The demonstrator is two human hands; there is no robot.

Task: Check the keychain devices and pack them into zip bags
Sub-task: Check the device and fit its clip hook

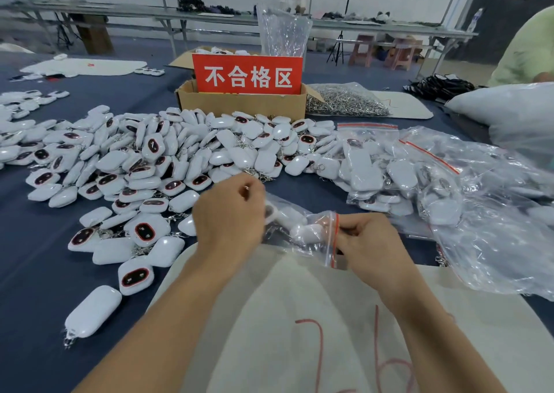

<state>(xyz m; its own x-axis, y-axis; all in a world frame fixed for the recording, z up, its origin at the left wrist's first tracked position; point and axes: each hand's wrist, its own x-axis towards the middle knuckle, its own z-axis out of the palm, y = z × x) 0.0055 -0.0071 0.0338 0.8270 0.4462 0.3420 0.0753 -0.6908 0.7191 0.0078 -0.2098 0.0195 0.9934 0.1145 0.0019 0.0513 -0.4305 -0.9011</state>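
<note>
- The small zip bag, with white keychain devices inside, is held over the white cloth at the near edge of the table.
- The right hand pinches its red zip strip.
- The left hand, fingers curled, grips the opposite end.
- The loose device pile spreads toward the left edge.
- The filled bags lie toward the right edge.

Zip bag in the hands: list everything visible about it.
The zip bag is clear, thin, crinkled plastic with a red zip strip along its mouth, which faces right. It is held sideways at the far edge of the white cloth. Inside are several white keychain devices, one showing a dark face. The right hand pinches the mouth at the strip; the left hand grips the opposite end, hiding it. Whether the zip is sealed cannot be told.
</note>
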